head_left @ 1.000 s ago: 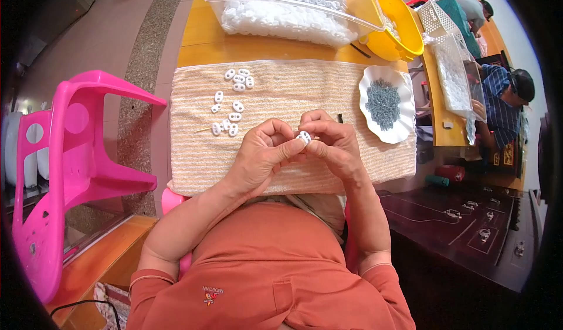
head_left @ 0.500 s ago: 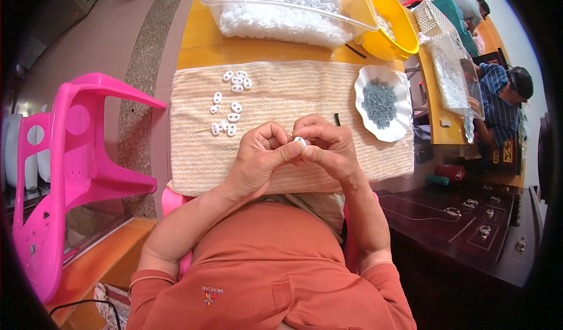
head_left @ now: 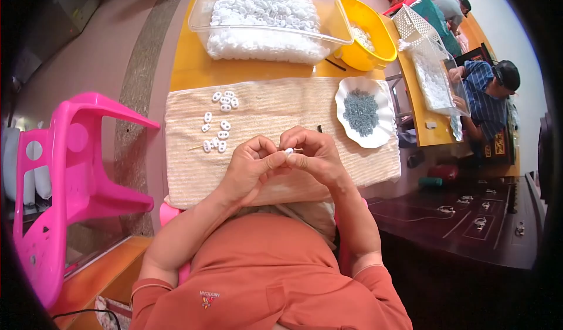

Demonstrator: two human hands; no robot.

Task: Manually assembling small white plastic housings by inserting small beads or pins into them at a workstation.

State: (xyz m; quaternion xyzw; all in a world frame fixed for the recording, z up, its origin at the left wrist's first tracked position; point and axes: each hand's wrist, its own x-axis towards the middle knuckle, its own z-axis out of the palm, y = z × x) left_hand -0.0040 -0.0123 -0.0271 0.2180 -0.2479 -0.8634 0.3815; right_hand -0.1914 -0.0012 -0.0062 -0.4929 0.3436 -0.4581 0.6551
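At far left beside the table (head_left: 193, 72), a pink plastic chair (head_left: 70, 172) lying tipped on the floor. Further right, on the beige ribbed cloth (head_left: 281, 110), a loose cluster of small white oval pieces (head_left: 219, 121), well apart from both hands. Just right of that, left hand (head_left: 249, 169) curled over the cloth, its grip pinched together on one small white piece (head_left: 288, 152) at thumb and forefinger. Touching it from the other side, right hand (head_left: 314, 157), grip likewise clamped on the same white piece, with a thin pin or wire (head_left: 298, 149) poking out beside the fingertips. Behind the cloth, a clear plastic tub (head_left: 267, 13) heaped with white pieces. Right of the hands, a white scalloped dish (head_left: 363, 112) holding a pile of small grey parts. Beyond that, a yellow bowl (head_left: 366, 34), then a white basket (head_left: 416, 28), and at far right another person (head_left: 489, 92) seated at a neighbouring table.
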